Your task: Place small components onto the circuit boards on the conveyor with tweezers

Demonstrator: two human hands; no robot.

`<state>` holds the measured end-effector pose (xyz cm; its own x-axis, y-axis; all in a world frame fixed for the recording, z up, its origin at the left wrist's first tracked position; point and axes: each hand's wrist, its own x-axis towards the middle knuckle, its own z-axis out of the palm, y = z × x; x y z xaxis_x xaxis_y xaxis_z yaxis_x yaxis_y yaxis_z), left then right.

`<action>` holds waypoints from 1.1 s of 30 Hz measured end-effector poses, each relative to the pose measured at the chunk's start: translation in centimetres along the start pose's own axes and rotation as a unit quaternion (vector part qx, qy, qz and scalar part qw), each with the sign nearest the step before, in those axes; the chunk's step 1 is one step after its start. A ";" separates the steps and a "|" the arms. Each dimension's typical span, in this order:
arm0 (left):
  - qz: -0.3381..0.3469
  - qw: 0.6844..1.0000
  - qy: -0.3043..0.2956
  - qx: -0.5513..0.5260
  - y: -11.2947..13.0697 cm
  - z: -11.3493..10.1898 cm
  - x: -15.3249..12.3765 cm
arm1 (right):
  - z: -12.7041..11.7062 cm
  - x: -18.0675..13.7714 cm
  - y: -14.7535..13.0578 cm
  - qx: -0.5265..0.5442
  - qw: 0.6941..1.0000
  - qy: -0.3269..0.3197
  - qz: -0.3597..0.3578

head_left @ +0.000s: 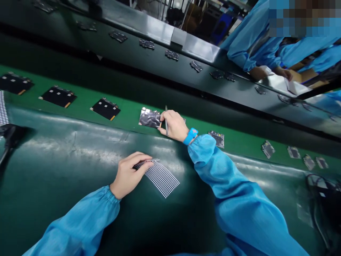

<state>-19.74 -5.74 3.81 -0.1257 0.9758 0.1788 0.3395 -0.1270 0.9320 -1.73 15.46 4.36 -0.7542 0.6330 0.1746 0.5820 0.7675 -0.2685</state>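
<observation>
My left hand is closed around thin metal tweezers and rests on a sheet of small white dots lying on the dark green mat. My right hand reaches forward to the green belt. Its fingers pinch the edge of a shiny silver-foil board and also hold a second pair of tweezers upright. A blue band sits on that wrist.
Black boards lie in a row on the belt to the left, smaller boards to the right. A second, darker belt behind carries several parts. A co-worker's hands in blue sleeves work at the far right.
</observation>
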 end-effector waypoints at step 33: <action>0.074 0.992 -0.105 -0.007 3.1 7.4 4.3 | -4.9 -15.5 -4.8 0.420 0.884 0.158 0.131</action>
<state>-12.29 -0.62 5.13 0.1230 0.9615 0.2459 0.3261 -0.2731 0.9050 8.66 2.44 7.59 -0.4266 0.8767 0.2221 0.1936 0.3284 -0.9245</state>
